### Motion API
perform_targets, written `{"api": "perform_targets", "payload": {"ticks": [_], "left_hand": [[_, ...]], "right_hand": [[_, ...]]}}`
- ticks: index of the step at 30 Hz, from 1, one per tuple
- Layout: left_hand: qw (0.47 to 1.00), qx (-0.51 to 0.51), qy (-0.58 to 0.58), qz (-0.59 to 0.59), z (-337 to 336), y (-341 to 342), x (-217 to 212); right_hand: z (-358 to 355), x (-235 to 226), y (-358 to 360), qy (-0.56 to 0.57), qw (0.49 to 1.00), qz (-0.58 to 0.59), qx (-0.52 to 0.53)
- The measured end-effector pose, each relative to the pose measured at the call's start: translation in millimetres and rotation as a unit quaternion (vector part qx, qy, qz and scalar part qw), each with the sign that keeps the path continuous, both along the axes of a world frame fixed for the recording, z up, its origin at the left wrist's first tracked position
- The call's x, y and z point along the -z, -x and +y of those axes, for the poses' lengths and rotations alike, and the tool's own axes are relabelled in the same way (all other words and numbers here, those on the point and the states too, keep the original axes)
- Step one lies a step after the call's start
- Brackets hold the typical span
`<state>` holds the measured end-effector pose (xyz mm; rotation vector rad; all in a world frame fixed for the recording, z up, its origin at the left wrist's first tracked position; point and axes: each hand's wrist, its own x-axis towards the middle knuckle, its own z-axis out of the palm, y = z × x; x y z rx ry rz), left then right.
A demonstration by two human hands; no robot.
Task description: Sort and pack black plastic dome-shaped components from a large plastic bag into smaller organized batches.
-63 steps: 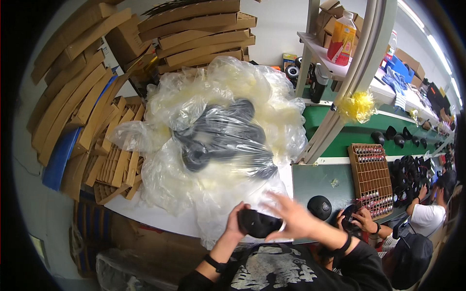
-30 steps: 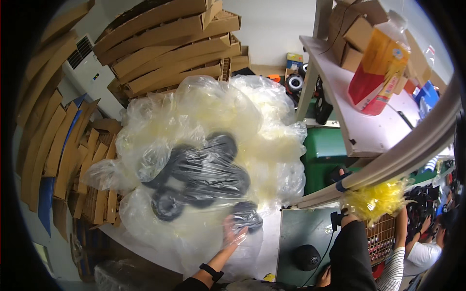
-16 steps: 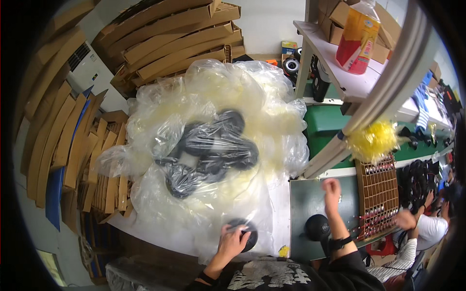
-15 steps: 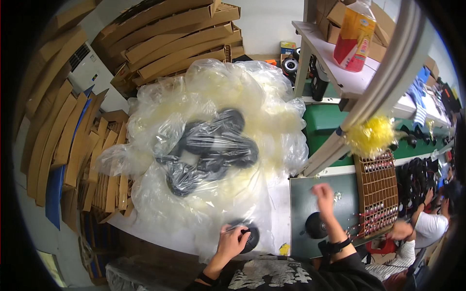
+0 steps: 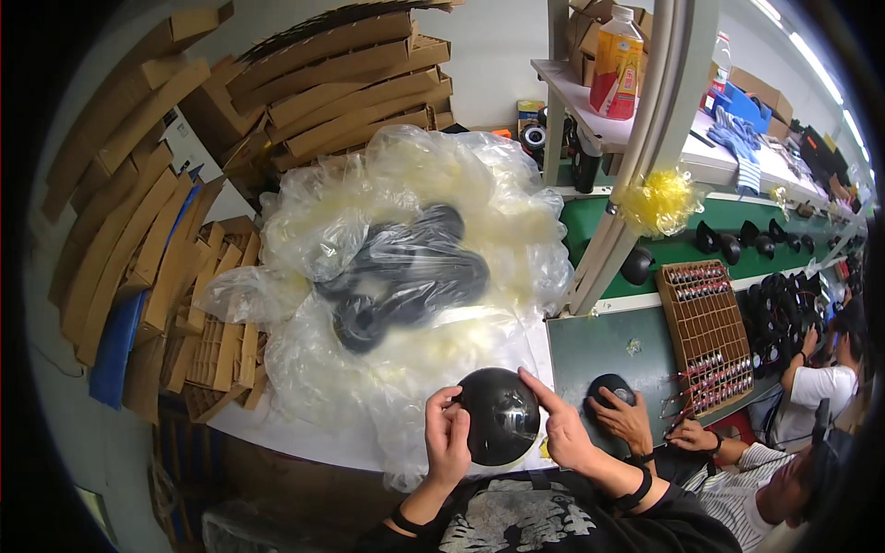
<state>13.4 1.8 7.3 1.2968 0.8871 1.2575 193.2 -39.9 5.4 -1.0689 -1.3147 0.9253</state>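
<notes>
A glossy black dome-shaped shell (image 5: 500, 417) is held up over the near edge of the white table, between my two hands. My left hand (image 5: 446, 441) grips its left side, thumb and fingers bent against the rim. On the other side my right hand (image 5: 567, 431) holds it, with the index finger stretched along the upper right edge. Behind the shell lies a big heap of see-through plastic bags (image 5: 304, 249), with several black rounded parts (image 5: 415, 276) showing through the film.
To the right, a co-worker's hand (image 5: 627, 419) rests on another black dome (image 5: 610, 387) on the dark green worktop (image 5: 572, 350). A divided cardboard tray (image 5: 710, 336) holds small parts. Cardboard stacks (image 5: 350, 92) stand behind and left. A shelf post (image 5: 636, 184) rises at right.
My right hand has come in from the green worktop to the shell. The shell has been lifted from the table edge into both hands. A co-worker's hand now covers the other dome.
</notes>
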Motion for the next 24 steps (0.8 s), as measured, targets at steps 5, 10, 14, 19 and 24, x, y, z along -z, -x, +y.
{"api": "perform_targets", "payload": {"ticks": [5,10,14,19,24], "left_hand": [[0.999,-0.026,0.025,-0.025,-5.5,0.3,-10.4],[1.000,-0.015,-0.024,-0.013,-8.8,5.9,3.0],[0.998,-0.017,0.030,0.049,-5.6,1.5,10.1],[0.998,0.009,0.036,0.054,15.4,-16.3,30.0],[0.996,-0.001,0.062,0.061,36.2,-30.4,16.8]], "right_hand": [[-17.7,-40.2,5.2,-0.154,0.929,-0.295,0.162],[-21.9,-39.7,9.7,-0.175,0.877,-0.434,0.107],[-20.9,-33.0,11.9,-0.221,0.847,-0.481,0.059],[-19.3,-11.5,16.2,-0.240,0.820,-0.518,0.026],[-6.3,-3.8,16.3,-0.234,0.838,-0.493,0.022]]}}
